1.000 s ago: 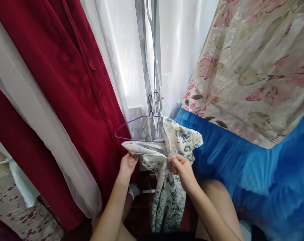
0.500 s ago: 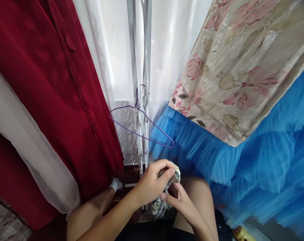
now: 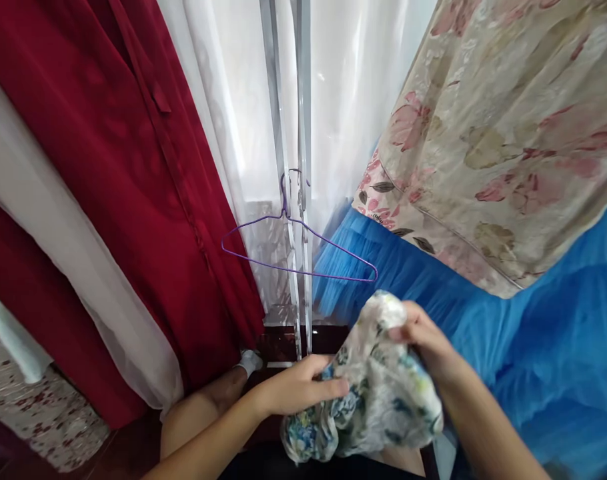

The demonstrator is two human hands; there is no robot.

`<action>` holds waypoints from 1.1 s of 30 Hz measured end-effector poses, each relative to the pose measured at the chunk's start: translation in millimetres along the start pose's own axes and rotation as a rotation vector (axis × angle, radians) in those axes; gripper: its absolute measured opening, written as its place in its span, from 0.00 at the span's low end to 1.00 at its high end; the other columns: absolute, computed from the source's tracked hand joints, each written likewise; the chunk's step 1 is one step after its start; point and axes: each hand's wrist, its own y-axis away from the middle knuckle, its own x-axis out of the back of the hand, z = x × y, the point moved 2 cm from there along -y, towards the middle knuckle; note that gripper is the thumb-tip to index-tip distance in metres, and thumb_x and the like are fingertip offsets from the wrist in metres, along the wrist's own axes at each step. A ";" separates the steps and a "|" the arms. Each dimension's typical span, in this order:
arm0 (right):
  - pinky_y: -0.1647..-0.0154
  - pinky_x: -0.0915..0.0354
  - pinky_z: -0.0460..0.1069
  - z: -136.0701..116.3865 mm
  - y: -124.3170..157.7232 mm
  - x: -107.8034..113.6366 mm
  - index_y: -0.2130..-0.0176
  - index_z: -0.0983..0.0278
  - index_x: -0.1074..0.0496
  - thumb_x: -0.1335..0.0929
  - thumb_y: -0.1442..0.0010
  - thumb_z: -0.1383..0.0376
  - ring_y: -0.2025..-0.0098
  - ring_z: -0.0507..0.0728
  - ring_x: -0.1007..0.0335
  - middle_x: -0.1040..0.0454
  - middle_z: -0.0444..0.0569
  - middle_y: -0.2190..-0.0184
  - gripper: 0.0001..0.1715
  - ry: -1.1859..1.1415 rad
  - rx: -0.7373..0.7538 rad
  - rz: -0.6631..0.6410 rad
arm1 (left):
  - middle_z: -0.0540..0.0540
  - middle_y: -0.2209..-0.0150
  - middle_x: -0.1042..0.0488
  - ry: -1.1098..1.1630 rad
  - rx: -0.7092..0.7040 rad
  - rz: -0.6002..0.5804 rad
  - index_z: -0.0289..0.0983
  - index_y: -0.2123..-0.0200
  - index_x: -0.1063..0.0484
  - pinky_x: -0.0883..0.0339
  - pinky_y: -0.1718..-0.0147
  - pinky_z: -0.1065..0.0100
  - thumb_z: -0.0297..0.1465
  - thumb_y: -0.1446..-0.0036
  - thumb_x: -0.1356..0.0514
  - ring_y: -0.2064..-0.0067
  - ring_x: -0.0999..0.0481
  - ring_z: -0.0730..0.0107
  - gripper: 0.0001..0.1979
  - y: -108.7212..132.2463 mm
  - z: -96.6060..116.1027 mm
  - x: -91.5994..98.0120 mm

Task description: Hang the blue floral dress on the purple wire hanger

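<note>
A crumpled floral cloth (image 3: 378, 400), white with blue, green and yellow blooms, is held over my lap. My left hand (image 3: 306, 390) grips its left side, thumb lying across the gathered fabric. At the upper right edge my right hand (image 3: 423, 337) pinches the cloth between thumb and fingers. The cloth's full shape cannot be made out, as it is bunched and folded. Just beyond my hands a purple wire hanger (image 3: 328, 275) hangs from a grey metal rack (image 3: 276, 100) with nothing on it.
Red fabric (image 3: 148, 220) and white sheer fabric (image 3: 78, 280) hang at left. A beige floral garment (image 3: 483, 160) hangs at right over blue tulle (image 3: 538, 373). White curtain-like fabric (image 3: 353, 87) is behind the rack. A white-socked foot (image 3: 251, 361) rests on the floor.
My right hand has moved up and to the right, spreading the cloth out from a small bunch. The left hand is slightly lower. The view has shifted a little to the left.
</note>
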 end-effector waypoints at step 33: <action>0.68 0.25 0.52 -71.2 -142.5 -14.0 0.65 0.65 0.18 0.19 0.54 0.56 0.69 0.61 0.19 0.16 0.52 0.68 0.18 0.200 -0.085 -0.123 | 0.43 0.57 0.25 -0.980 -0.255 1.054 0.41 0.56 0.31 0.40 0.52 0.60 0.25 0.44 0.43 0.53 0.29 0.54 0.12 20.6 106.6 286.4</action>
